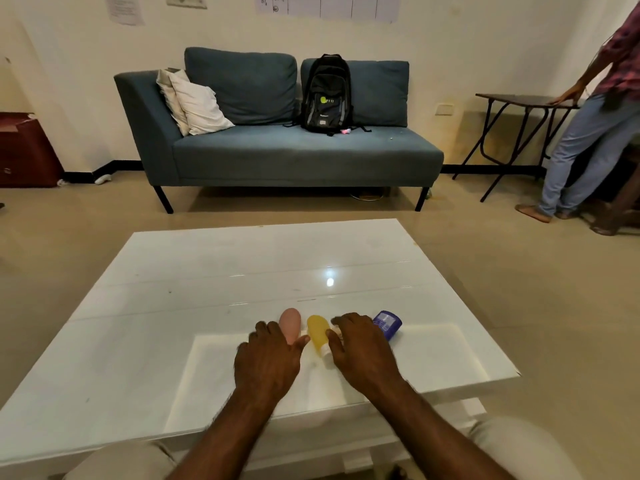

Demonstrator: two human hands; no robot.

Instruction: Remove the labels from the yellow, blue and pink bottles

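Three small bottles lie in a row on the white table [214, 271]. The pink bottle [290, 323] is on the left, the yellow bottle [317, 331] with a white cap is in the middle, and the blue bottle [388, 322] on the right shows a printed label. My left hand [266, 360] rests palm down beside the pink bottle, hiding its near end, with the thumb reaching toward the yellow bottle. My right hand [362, 346] lies between the yellow and blue bottles. Its thumb and forefinger pinch a small pale scrap [338, 331], apparently a label, and it hides part of the blue bottle.
A blue sofa [277, 150] with cushions and a black backpack [325, 95] stands beyond the table. A person [595, 126] stands at the right by a dark folding table [519, 100]. A red-brown box [24, 150] sits at the left wall.
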